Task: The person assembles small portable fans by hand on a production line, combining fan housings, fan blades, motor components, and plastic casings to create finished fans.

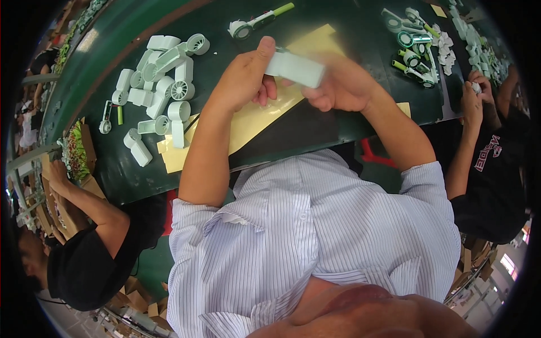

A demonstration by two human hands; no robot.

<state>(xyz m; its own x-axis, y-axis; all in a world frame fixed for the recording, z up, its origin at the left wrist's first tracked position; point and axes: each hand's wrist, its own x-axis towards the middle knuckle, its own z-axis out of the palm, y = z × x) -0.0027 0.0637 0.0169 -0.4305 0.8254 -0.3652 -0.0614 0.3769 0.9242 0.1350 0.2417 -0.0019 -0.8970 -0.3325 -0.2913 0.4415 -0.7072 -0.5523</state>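
Both hands on one casing

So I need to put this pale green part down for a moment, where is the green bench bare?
Bare dark bench lies just below the right hand, between the yellow sheet and the near edge. Another bare strip runs between the sheet's top and the right pile of parts. The left pile of housings is crowded.

Green bench — pale parts, yellow sheet
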